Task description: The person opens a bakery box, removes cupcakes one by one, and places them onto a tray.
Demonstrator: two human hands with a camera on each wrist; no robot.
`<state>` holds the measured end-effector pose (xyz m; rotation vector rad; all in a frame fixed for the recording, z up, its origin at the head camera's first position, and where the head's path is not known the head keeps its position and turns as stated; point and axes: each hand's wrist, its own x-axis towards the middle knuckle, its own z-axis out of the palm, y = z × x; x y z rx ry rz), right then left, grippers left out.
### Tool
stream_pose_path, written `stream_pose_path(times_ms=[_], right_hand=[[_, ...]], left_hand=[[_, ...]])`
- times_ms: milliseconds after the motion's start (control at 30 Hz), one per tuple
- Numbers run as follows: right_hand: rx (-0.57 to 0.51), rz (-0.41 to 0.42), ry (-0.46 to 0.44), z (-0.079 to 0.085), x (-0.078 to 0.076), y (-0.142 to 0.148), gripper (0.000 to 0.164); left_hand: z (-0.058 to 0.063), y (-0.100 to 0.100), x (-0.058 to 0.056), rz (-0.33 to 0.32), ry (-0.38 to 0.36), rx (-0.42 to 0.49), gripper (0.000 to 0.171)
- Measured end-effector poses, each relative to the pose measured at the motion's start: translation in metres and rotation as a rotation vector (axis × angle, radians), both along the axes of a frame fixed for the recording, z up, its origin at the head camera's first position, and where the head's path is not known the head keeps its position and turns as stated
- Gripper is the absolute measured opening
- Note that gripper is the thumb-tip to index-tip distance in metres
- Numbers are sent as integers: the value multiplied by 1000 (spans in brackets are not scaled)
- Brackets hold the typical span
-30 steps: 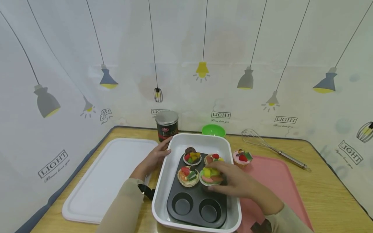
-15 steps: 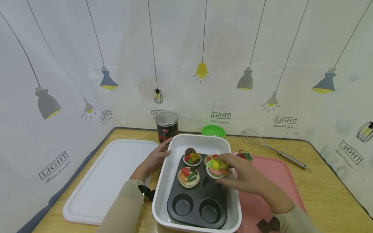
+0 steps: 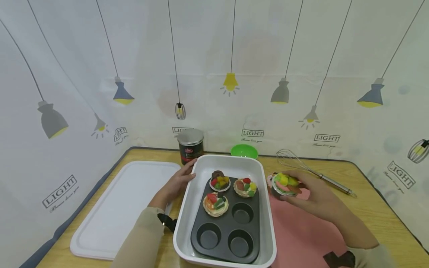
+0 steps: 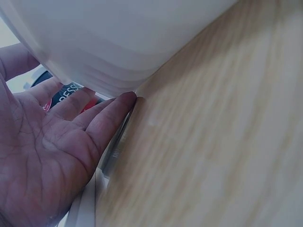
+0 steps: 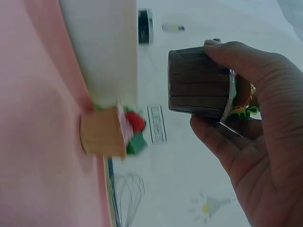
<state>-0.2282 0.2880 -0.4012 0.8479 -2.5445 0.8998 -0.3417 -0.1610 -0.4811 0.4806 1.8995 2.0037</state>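
Note:
In the head view, my right hand (image 3: 311, 193) holds a toy cupcake (image 3: 285, 184) with green and yellow fruit over the pink tray (image 3: 295, 223). The right wrist view shows thumb and fingers pinching its dark brown cup (image 5: 199, 82). Another cupcake (image 5: 104, 132), in a tan cup with a red berry, stands on that tray, mostly hidden in the head view. My left hand (image 3: 175, 186) holds the left side of a white baking dish (image 3: 182, 223), thumb at the rim, fingers against the outer wall. A dark muffin pan (image 3: 224, 219) inside it carries three cupcakes and three bare cups.
A white board (image 3: 124, 208) lies left of the dish. Along the back stand a black can (image 3: 191, 150) with a silver lid and a green bowl (image 3: 244, 150). A whisk (image 3: 318, 173) lies at the back right, beyond the pink tray.
My right hand has lifted the green-and-yellow cupcake from the pan's middle right cup and carried it right, past the dish's rim. The left hand keeps its place at the dish.

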Motion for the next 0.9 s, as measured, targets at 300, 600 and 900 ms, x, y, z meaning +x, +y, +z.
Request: stream_pose_path(times_ms=[300, 600, 900], right_hand=[[4, -140, -14, -2, -5, 52, 65], [12, -101, -26, -13, -14, 56, 64], [24, -91, -17, -24, -17, 58, 66]], left_hand=[[1, 0, 0, 10, -3, -15, 67], [-1, -2, 1, 26, -10, -28, 65], [1, -1, 1, 14, -4, -31, 66]])
